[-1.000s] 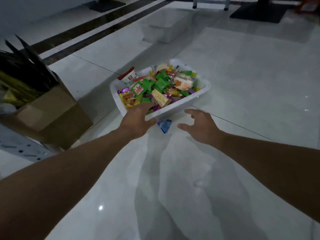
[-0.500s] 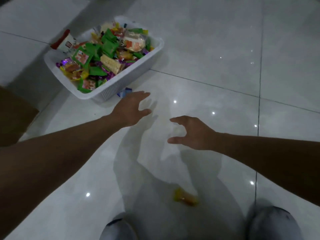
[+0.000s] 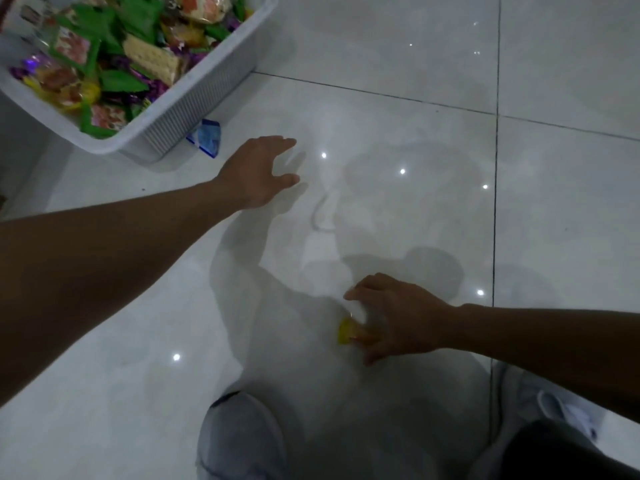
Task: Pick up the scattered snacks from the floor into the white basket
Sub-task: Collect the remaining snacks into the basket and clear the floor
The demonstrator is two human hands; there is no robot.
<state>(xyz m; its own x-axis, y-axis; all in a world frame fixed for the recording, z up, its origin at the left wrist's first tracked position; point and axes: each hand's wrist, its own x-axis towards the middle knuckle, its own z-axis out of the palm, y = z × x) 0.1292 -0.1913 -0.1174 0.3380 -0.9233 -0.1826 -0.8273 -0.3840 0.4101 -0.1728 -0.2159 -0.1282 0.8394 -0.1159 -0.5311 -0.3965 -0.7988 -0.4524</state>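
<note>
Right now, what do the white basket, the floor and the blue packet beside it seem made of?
White basket: likely moulded plastic, matte, with a ribbed wall. Floor: glossy tile, probably ceramic; dark grout lines, mirrored light spots. Blue packet: shiny film or foil wrapper; which is unclear.

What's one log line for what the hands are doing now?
right hand: on yellow snack, grip unclear | left hand: open, empty | blue snack: on floor beside white basket

Floor (image 3: 381, 46) – glossy tile; basket (image 3: 194, 98) – ribbed plastic.
</note>
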